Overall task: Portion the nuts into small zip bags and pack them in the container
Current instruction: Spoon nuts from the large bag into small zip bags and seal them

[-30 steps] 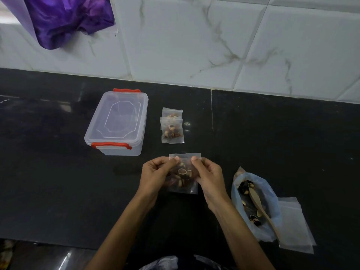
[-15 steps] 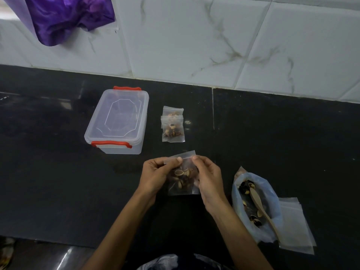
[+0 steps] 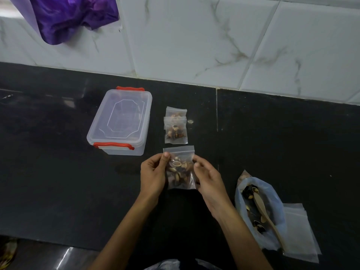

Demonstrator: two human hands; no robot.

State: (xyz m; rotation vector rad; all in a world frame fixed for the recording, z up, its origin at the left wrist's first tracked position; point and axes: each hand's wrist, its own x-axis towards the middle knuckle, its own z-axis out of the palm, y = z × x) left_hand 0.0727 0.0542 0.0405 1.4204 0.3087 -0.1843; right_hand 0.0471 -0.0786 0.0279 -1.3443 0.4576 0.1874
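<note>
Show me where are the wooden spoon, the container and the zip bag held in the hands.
wooden spoon [image 3: 262, 206]: head view, on its bowl.
container [image 3: 124, 115]: head view, on its clear lid.
zip bag [image 3: 180, 171]: head view, on its nut-filled middle.

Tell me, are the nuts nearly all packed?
Not yet. Two filled zip bags lie beside the closed container. The left hand holds a third bag. The big nut bag still holds nuts, and nothing is boxed.

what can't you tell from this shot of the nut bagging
Head view only:
- Zip bag seal: too small to judge whether closed.
- Container contents: cloudy lid obscures them.
- Rear filled bag: partly covered by the front one.
- Spoon bowl: buried in the nut bag.
</note>
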